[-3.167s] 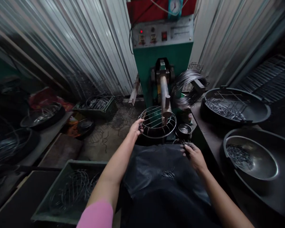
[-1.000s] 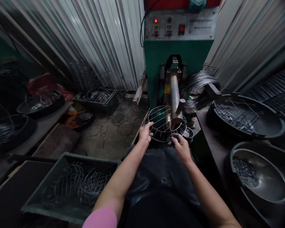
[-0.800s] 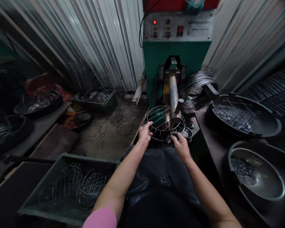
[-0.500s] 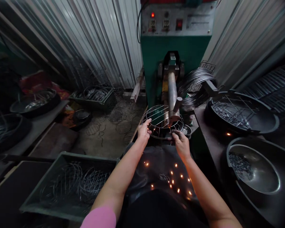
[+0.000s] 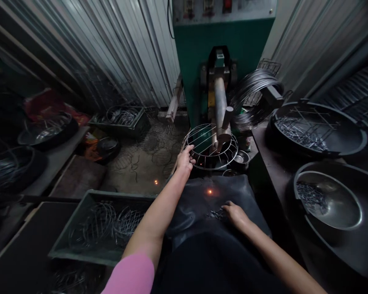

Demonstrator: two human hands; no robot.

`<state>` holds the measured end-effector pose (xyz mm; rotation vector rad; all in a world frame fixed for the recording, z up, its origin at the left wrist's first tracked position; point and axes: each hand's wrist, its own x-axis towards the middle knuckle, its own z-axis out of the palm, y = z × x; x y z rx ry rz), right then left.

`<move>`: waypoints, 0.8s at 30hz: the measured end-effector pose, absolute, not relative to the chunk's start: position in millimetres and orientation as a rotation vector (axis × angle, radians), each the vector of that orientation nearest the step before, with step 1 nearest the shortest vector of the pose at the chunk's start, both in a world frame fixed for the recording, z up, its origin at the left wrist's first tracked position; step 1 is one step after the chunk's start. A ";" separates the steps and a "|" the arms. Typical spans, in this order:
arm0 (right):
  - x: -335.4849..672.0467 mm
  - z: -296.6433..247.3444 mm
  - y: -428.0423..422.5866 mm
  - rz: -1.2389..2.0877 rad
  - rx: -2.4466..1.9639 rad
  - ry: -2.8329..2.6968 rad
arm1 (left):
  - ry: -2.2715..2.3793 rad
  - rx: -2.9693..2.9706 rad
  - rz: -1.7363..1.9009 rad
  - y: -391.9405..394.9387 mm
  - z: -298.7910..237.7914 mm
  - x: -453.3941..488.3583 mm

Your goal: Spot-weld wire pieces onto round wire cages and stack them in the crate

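Note:
A round wire basket frame (image 5: 202, 141) rests under the metal arm (image 5: 221, 108) of a green welding machine (image 5: 223, 41). My left hand (image 5: 185, 159) grips the frame's near left rim. My right hand (image 5: 234, 213) lies low on the dark apron (image 5: 199, 208) over my lap, its fingers closed on a small pile of short wire pieces (image 5: 215, 213). An orange spark (image 5: 209, 191) glows on the apron between the two hands.
A green crate (image 5: 79, 249) of wire rings sits at lower left. Two dark basins (image 5: 343, 134) (image 5: 334, 204) with wire bits stand on the right bench. A wire coil (image 5: 251, 98) hangs beside the machine. A small steel bowl (image 5: 241, 158) sits beneath the frame. Corrugated metal walls surround.
My right hand left the frame's near rim and dropped back to the wire pieces on the apron. The shower of sparks has faded to one or two. My left hand stays on the frame.

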<state>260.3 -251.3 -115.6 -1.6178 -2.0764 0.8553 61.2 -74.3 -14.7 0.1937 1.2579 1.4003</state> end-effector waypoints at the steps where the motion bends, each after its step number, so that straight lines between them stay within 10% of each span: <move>1: 260.7 -112.2 -249.0 0.892 -1.595 -2.065 | 1.257 0.207 1.413 -75.4 -13.5 60.6; 9: 257.2 -70.7 -216.1 1.525 -1.440 -1.424 | 1.231 0.244 1.466 -76.7 -13.4 67.8; 24: 211.5 -33.7 -147.4 0.996 -1.362 -1.236 | 1.193 0.253 1.574 -78.9 -12.4 77.7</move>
